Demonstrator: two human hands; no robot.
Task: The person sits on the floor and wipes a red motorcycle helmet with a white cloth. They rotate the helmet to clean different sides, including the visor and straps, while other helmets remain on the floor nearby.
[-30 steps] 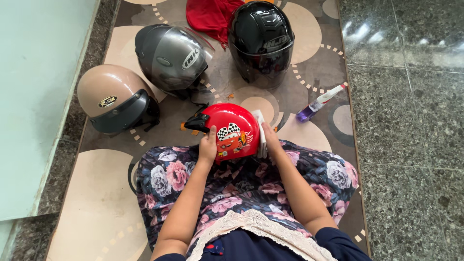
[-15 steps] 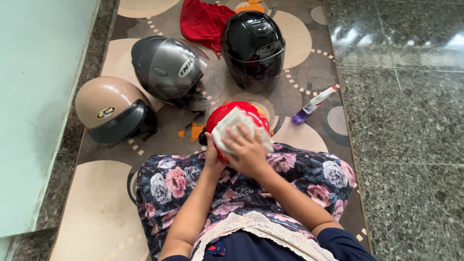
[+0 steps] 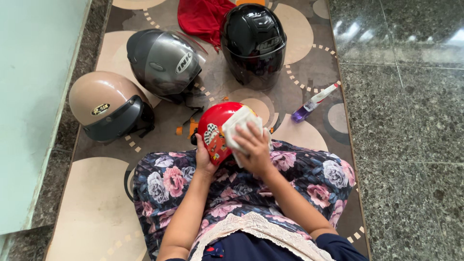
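A small red helmet [image 3: 215, 123] with a cartoon sticker rests on my lap over a flowered skirt [image 3: 232, 188]. My left hand [image 3: 203, 157] grips its lower left edge from below. Pressed flat against the helmet's right side is a white cloth [image 3: 240, 124], held there by my right hand [image 3: 253, 145].
On the patterned mat [image 3: 106, 193] lie a beige helmet [image 3: 106, 104], a grey visored helmet [image 3: 162, 60] and a black helmet [image 3: 253, 41]. A red cloth [image 3: 200, 17] is at the top. A purple spray bottle [image 3: 314, 102] lies at right, beside the granite floor [image 3: 406, 121].
The right hand with the cloth moved from the helmet's right edge over its top, then down its right side. The helmet has turned, so the sticker shows again.
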